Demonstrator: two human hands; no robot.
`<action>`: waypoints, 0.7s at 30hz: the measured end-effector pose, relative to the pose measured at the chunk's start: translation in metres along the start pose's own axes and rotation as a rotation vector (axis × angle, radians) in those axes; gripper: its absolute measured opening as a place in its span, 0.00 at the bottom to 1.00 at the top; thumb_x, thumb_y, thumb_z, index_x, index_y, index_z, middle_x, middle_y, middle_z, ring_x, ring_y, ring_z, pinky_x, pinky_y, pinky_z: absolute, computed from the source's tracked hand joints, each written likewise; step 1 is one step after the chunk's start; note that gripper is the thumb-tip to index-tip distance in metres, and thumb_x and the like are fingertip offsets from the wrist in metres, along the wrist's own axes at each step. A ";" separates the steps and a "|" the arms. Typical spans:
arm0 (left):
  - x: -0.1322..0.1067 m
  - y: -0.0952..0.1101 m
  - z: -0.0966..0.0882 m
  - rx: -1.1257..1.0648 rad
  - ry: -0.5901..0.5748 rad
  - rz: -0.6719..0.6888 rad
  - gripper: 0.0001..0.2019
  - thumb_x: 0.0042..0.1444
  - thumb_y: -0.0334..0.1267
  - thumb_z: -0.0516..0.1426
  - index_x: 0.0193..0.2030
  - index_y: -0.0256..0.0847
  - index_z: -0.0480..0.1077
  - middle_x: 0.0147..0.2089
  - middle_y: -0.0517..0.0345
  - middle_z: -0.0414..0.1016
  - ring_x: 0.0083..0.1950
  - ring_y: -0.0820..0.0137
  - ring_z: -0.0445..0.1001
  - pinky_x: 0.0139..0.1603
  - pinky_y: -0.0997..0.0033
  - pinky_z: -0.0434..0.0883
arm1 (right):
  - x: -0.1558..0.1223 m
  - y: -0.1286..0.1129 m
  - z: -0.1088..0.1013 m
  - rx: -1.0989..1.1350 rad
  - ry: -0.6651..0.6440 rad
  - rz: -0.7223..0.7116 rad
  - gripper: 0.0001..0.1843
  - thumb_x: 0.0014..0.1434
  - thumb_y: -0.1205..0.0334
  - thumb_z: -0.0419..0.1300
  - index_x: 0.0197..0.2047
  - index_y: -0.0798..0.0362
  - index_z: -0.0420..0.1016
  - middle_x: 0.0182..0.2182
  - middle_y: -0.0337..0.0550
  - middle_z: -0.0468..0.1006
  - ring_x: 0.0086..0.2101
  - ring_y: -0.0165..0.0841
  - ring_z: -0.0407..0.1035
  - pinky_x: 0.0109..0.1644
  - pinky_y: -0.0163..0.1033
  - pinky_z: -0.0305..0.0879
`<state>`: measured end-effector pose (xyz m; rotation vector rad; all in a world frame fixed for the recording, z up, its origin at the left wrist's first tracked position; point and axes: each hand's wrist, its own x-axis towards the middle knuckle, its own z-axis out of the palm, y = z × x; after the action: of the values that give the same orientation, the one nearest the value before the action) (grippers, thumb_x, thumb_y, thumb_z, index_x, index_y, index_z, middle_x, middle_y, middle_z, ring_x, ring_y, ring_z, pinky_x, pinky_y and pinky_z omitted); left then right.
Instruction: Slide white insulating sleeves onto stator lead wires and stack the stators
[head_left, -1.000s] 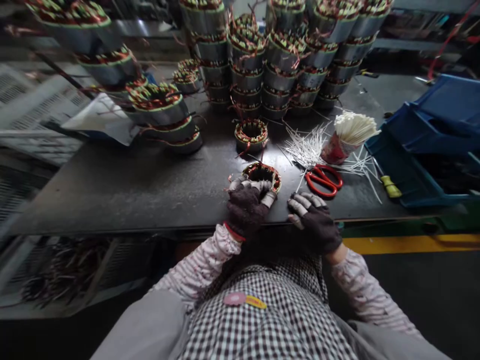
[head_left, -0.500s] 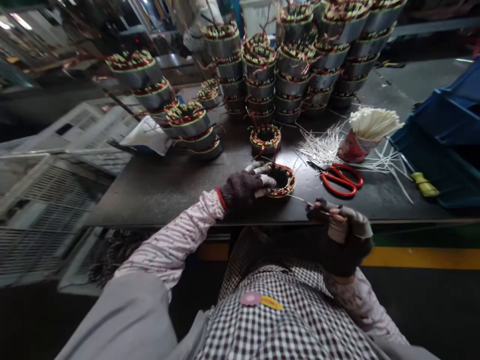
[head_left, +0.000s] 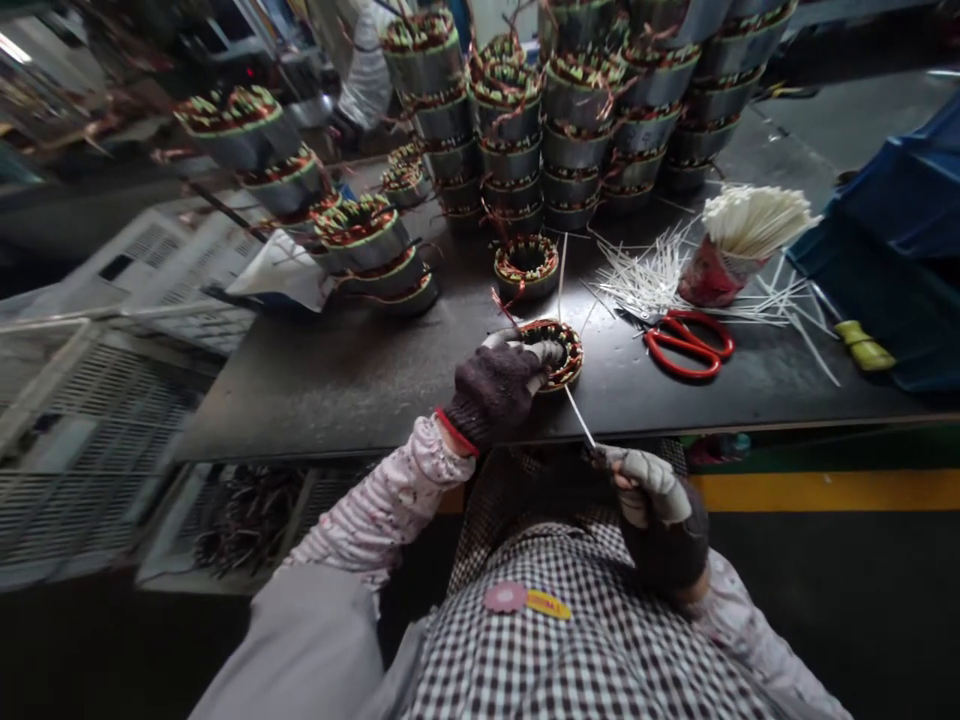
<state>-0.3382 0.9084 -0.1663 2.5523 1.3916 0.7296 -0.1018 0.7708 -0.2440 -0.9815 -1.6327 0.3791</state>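
A small wound stator ring (head_left: 556,350) with copper coils lies on the dark table (head_left: 337,380) near its front edge. My gloved left hand (head_left: 499,385) is closed over the ring's near side and grips it. My gloved right hand (head_left: 652,500) is below the table edge, pinched on a thin white tie (head_left: 579,417) that runs up to the ring. A second single stator (head_left: 526,264) sits just behind the first.
Tall stacks of stators (head_left: 555,110) fill the back of the table, with more stacks (head_left: 360,230) at the left. Red scissors (head_left: 686,343), loose white ties (head_left: 645,275), a cup of ties (head_left: 739,240) and blue bins (head_left: 892,250) lie right.
My right hand has drawn back toward my body and lower, pulling the white tie out from the ring. My left hand stays on the stator. The view has shifted slightly.
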 end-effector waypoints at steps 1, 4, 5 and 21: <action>-0.001 -0.001 0.002 -0.008 0.024 -0.030 0.16 0.71 0.34 0.67 0.62 0.49 0.88 0.58 0.53 0.92 0.67 0.53 0.87 0.82 0.43 0.77 | 0.008 -0.002 0.001 -0.038 -0.004 -0.085 0.19 0.76 0.72 0.61 0.62 0.43 0.80 0.47 0.46 0.92 0.45 0.42 0.90 0.47 0.45 0.91; -0.007 -0.001 0.012 -0.002 0.091 -0.093 0.23 0.71 0.34 0.66 0.71 0.45 0.83 0.66 0.50 0.89 0.74 0.50 0.83 0.81 0.43 0.78 | 0.030 -0.012 0.003 -0.177 -0.031 -0.188 0.16 0.76 0.73 0.61 0.60 0.46 0.81 0.41 0.44 0.91 0.36 0.39 0.89 0.39 0.39 0.87; -0.009 -0.001 0.015 0.014 0.105 -0.094 0.24 0.71 0.35 0.66 0.73 0.43 0.82 0.67 0.48 0.88 0.74 0.48 0.82 0.80 0.42 0.79 | 0.035 -0.016 0.003 -0.207 -0.043 -0.180 0.13 0.77 0.72 0.61 0.58 0.47 0.81 0.39 0.44 0.91 0.34 0.39 0.88 0.37 0.39 0.87; -0.013 0.001 0.025 -0.168 0.126 -0.153 0.17 0.71 0.34 0.65 0.63 0.43 0.86 0.65 0.47 0.89 0.69 0.50 0.86 0.80 0.44 0.78 | 0.050 0.019 0.039 0.191 0.046 0.004 0.12 0.77 0.67 0.64 0.54 0.44 0.89 0.48 0.45 0.93 0.48 0.38 0.89 0.52 0.43 0.89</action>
<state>-0.3311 0.8997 -0.1916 2.2795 1.4750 0.9500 -0.1302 0.8300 -0.2371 -0.8441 -1.5229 0.5024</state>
